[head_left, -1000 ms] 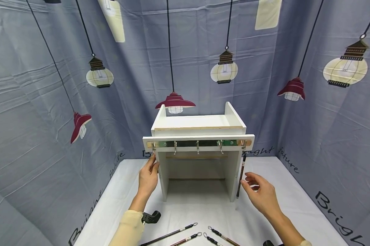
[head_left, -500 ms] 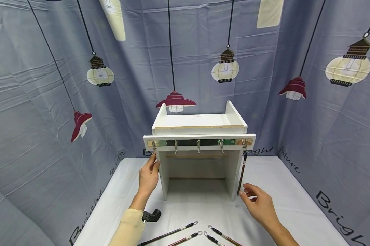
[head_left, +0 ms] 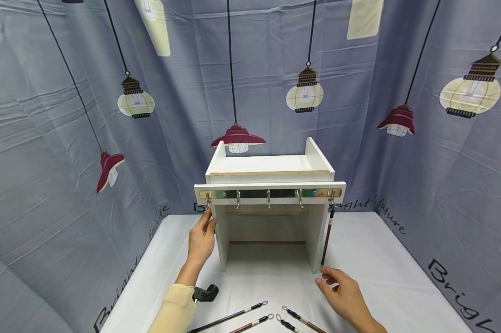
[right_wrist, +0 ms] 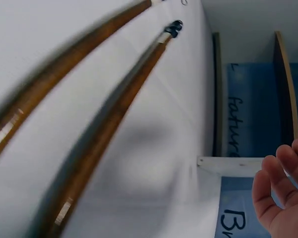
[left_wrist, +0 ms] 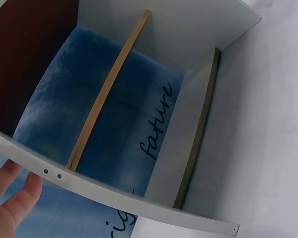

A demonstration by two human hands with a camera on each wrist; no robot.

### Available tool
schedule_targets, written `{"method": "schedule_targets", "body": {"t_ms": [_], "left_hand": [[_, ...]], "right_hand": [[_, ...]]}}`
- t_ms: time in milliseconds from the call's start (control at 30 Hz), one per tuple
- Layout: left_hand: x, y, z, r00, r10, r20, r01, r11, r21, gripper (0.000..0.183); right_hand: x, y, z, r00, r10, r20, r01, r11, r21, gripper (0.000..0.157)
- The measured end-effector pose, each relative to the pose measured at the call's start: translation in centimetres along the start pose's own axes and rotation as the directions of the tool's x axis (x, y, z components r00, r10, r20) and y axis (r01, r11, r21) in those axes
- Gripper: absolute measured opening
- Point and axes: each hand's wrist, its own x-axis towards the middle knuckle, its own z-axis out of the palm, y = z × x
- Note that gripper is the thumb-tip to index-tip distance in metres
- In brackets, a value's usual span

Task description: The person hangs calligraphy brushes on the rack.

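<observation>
A white wooden stand carries a rail with several metal hooks across its front. From the rightmost hook hangs a slim brush-like stick, dark brown with a black upper end. My left hand rests its fingers against the outside of the stand's left side panel, fingertips just under the leftmost hook. In the left wrist view its fingers lie right at the panel's edge. My right hand is below the hanging stick's lower end, fingers loosely bent and holding nothing.
Several more slim sticks with ring ends lie on the white table at the front. In the right wrist view, two brown shafts pass close to the camera. A blue-grey curtain with printed lamps surrounds the table.
My right hand has moved down and slightly left, from beside the hanging stick to below its lower end. The stick stays on its hook, and my left hand has kept its place.
</observation>
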Motion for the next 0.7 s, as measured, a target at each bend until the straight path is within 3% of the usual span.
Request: {"method": "schedule_targets", "body": {"t_ms": [233,367,467,567,700], "left_hand": [[-0.1,0.0,0.0,1.000,0.003,0.001,-0.003,1.000,0.000,0.050],[0.0,0.1,0.1,1.000,0.010,-0.004,-0.010,1.000,-0.003,0.049],[0.0,0.1,0.1,1.000,0.011,-0.007,-0.011,1.000,-0.003,0.049],[-0.1,0.1,0.1,1.000,0.011,-0.008,-0.011,1.000,-0.003,0.049],[-0.1,0.1,0.1,1.000,0.011,-0.007,-0.011,1.000,-0.004,0.049]], "right_hand": [[-1.4,0.0,1.3,0.997,-0.073,0.005,0.072,0.997,0.035,0.022],[-2.1,0.0,1.7,0.992,-0.014,0.123,0.008,0.999,0.050,0.022],[-2.6,0.2,1.9,0.970,0.018,0.241,-0.029,0.999,0.041,0.027],[-2.9,0.5,2.1,0.945,0.005,0.327,-0.019,0.999,0.038,0.031],[-3.3,0.8,2.3,0.924,-0.017,0.381,0.000,0.999,0.045,0.033]]}}
